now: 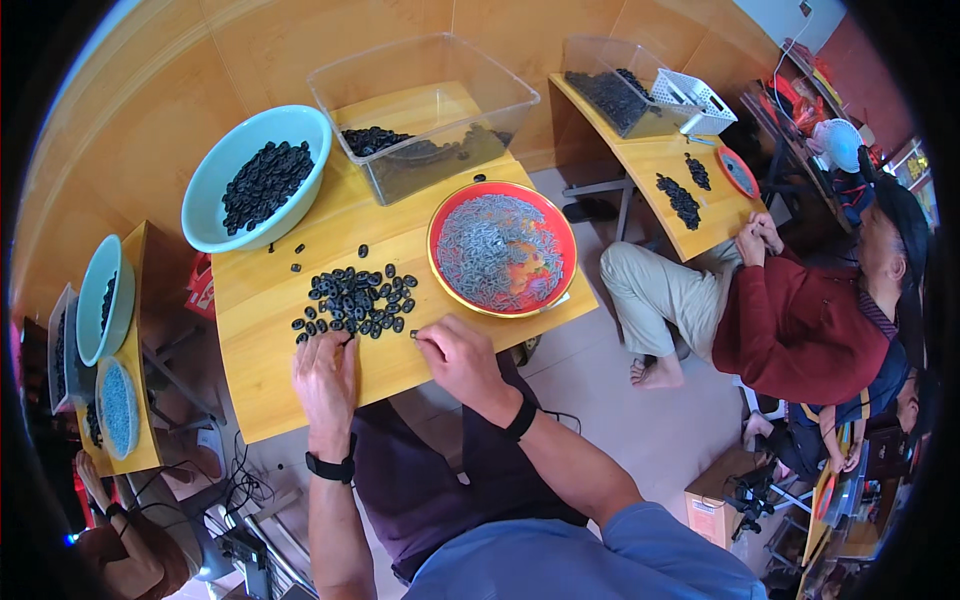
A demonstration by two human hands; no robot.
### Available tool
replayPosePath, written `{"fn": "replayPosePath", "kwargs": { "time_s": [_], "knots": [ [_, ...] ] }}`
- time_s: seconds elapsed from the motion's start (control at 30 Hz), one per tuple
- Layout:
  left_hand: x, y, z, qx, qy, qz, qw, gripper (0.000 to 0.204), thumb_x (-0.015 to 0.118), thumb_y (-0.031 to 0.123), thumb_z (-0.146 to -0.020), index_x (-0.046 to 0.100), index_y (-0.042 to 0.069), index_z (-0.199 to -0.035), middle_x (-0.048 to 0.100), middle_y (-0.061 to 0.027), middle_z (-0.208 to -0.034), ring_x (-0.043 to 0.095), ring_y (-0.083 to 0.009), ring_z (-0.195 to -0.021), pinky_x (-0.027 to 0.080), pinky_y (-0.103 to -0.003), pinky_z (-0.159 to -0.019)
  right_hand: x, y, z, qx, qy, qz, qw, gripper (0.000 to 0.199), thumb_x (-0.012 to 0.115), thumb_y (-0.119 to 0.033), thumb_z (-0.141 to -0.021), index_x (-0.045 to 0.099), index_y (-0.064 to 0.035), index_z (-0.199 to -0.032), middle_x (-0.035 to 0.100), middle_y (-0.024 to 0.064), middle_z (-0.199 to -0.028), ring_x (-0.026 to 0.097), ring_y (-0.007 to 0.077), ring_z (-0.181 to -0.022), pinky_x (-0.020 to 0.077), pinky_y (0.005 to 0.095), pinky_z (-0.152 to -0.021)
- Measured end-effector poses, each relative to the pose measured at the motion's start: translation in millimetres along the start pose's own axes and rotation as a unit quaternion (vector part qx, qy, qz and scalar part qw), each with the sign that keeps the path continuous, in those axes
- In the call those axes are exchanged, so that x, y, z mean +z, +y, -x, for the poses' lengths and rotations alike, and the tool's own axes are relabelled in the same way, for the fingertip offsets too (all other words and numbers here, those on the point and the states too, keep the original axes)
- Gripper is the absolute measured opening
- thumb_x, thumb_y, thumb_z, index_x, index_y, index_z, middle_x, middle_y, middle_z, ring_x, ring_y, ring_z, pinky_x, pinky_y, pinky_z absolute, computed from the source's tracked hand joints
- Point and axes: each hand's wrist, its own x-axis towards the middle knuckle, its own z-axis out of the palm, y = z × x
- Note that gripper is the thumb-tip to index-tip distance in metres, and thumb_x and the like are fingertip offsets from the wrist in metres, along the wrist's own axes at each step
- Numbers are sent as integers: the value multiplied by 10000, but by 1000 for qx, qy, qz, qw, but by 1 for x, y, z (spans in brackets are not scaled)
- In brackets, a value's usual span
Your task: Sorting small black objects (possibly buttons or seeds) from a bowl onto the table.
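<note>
A loose pile of small black oval plastic pieces with holes (355, 295) lies on the yellow wooden table (280, 375). At the pile's near edge, my left hand (325, 375) has its fingers bent down and closed at the tips; something dark shows there, too small to make out. My right hand (462, 362) is to the right of the pile, pinching a small black plastic piece (414, 334) between thumb and finger. Beyond that hand stands a round red tray (566, 240) heaped with short grey pins (495, 245).
Behind the pile are a light-blue basin (200, 200) of black pieces and a clear plastic bin (430, 75) partly filled with them. At a table on the right, a seated person (800, 320) works by another bin (610, 95). Another person's arm (95, 480) shows at the left table.
</note>
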Motion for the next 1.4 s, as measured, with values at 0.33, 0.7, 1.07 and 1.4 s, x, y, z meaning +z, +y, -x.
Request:
{"fn": "replayPosePath", "kwargs": {
  "time_s": [0.33,0.7,1.07,1.4],
  "knots": [
    [20,-1,6,-132,31,288,948,116,717,-43,-823,707,39,-906,636,-47,-877,532,-113,-651,440,-236,-580,-66,2,-8,46,-17,-14,999,47,680,-70,-866,654,-36,-886,652,117,-806,659,288,-740,514,365,-647],
    [21,7,5,-125,15,251,960,101,712,-12,-819,715,35,-909,645,-77,-847,522,-126,-581,437,-272,-551,-125,67,-63,75,-124,229,963,60,699,-58,-791,701,-40,-849,677,158,-854,667,358,-790,527,441,-723],
    [17,31,-1,49,-24,128,990,179,702,27,-837,690,20,-1015,605,-141,-996,598,-306,-909,494,-401,-808,-120,61,-62,57,-109,288,950,41,651,-72,-774,692,-65,-777,689,157,-762,677,350,-739,542,452,-665],
    [27,44,-22,87,-171,123,974,131,705,31,-807,675,8,-932,561,-120,-859,587,-305,-865,500,-411,-785,-78,-4,-9,125,-68,-110,984,47,682,5,-837,649,1,-870,673,44,-758,643,79,-675,505,247,-599]
  ]
}}
